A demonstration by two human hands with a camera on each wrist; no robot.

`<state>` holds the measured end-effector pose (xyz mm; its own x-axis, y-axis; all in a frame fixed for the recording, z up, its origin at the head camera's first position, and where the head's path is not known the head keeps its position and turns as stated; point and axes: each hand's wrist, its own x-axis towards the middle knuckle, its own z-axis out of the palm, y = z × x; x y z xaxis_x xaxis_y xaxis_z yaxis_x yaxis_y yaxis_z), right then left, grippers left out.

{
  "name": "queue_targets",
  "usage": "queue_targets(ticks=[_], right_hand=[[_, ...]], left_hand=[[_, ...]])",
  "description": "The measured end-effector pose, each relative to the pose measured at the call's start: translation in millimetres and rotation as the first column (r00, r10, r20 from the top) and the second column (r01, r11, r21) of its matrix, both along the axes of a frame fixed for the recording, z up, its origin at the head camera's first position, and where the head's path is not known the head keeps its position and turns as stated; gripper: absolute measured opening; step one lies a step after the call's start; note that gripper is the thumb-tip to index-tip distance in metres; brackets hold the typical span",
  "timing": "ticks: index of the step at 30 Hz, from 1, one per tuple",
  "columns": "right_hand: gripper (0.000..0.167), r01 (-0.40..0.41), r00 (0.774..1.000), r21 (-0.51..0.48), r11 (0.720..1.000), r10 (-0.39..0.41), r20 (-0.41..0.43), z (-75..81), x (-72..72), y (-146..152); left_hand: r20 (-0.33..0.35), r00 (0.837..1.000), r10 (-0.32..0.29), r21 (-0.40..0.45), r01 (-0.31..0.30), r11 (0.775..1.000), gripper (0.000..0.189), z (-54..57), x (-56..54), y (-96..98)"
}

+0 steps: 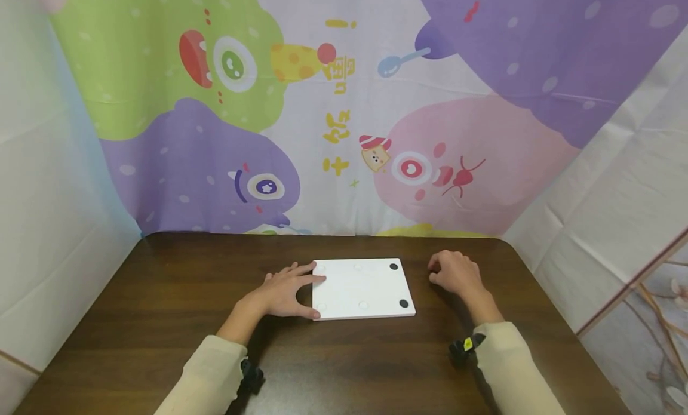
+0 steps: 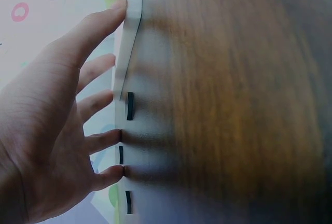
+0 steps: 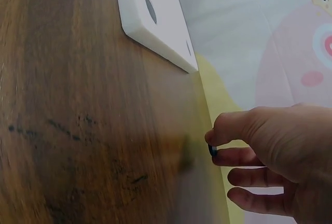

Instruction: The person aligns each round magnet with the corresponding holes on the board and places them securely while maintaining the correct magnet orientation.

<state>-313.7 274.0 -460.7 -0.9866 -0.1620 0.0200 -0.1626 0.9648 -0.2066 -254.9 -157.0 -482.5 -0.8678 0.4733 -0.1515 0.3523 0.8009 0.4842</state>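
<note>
A white rectangular board [image 1: 344, 288] lies on the table, with two rows of round recesses. Black discs [image 1: 404, 303] fill the two recesses at its right end; the others show white. My left hand [image 1: 282, 292] rests at the board's left end, fingers spread and fairly straight, thumb at the near corner and fingertips towards the far one. Past its fingers, the left wrist view shows several loose black discs [image 2: 130, 106] on the table, hidden in the head view. To the right of the board, my right hand [image 1: 457, 273] pinches a small black disc [image 3: 212, 150] between thumb and index finger.
The brown wooden table [image 1: 344, 367] has rounded far corners. Behind it hangs a cloth [image 1: 333, 212] printed with cartoon monsters, and pale cloth panels [image 1: 59, 242] stand at both sides. Each wrist carries a black camera [image 1: 251, 377] at the sleeve's cuff.
</note>
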Motion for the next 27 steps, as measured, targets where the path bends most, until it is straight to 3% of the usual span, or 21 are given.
queue_targets(ticks=[27], right_hand=[[0.015, -0.029, 0.999, -0.013, 1.000, 0.028, -0.038, 3.0, -4.4, -22.7]], left_hand=[[0.001, 1.000, -0.001, -0.004, 0.001, 1.000, 0.093, -0.6, -1.4, 0.4]])
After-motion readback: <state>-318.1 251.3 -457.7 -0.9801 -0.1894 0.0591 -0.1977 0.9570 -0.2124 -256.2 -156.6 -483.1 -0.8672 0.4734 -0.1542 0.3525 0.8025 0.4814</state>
